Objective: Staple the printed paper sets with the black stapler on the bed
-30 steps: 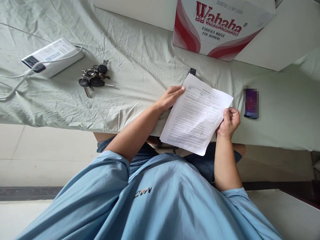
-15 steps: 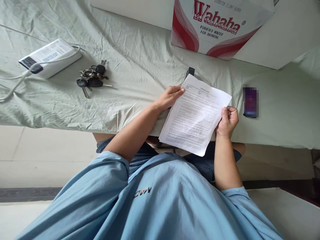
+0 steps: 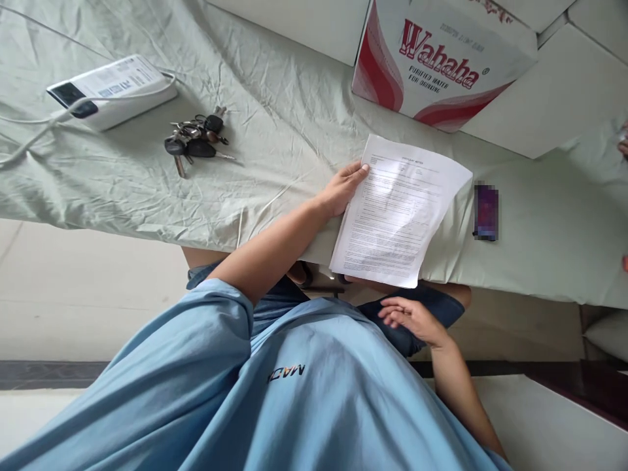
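Note:
Printed paper sheets (image 3: 392, 216) hang tilted over the near edge of the cloth-covered table (image 3: 275, 124), their right side curling. My left hand (image 3: 344, 188) pinches them at the upper left edge, thumb on top. Off the paper, my right hand (image 3: 412, 318) hovers over my lap just below the sheets' lower edge. Its fingers are bent loosely and slightly apart, with nothing in them. A phone (image 3: 486, 210) with a blurred-out screen lies to the right of the paper.
A bunch of keys (image 3: 196, 139) and a white box-shaped device (image 3: 115, 91) with a cable (image 3: 34, 145) lie on the left of the cloth. A Wahaha water carton (image 3: 436, 72) stands at the back. Part of another person's hand (image 3: 623, 145) shows at the right edge.
My right hand has let go of the sheets' right edge and moved down towards my lap. The left hand keeps its hold. The view has shifted slightly, and another person's hand appears at right.

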The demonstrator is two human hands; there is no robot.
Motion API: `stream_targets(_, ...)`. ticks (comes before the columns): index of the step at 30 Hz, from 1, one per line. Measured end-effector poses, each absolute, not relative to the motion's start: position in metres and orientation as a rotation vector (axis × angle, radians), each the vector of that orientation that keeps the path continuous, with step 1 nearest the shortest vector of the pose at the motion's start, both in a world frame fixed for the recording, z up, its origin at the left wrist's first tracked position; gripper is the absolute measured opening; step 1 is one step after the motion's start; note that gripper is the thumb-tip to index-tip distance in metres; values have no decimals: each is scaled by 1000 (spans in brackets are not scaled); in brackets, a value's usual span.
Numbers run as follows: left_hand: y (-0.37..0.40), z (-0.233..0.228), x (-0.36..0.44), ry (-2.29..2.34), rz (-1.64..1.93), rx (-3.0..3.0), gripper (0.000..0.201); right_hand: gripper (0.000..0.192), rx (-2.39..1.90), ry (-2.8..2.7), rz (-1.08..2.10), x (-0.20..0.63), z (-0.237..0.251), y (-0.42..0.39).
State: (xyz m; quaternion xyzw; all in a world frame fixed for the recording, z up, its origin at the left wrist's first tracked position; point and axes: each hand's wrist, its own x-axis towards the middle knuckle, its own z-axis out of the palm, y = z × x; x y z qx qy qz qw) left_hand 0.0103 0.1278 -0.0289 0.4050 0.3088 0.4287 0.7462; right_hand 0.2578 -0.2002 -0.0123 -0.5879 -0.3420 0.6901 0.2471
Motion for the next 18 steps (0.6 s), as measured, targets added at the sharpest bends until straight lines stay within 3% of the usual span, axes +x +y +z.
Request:
stream_targets(2, 123, -29, 16, 658, 918, 854, 52, 71, -1548, -768, 1819, 232, -30, -201)
stream_targets(4, 116, -28, 22, 624, 898, 847, 51, 76, -1465, -600, 1665, 205, -44, -195)
stream_targets(13, 82, -1, 40, 419, 881, 844, 57, 53, -1231, -171, 1342, 171, -61, -194)
stream_targets(18, 68, -9, 35, 399, 883, 808, 62, 60, -1252, -284, 1255, 173, -59, -199)
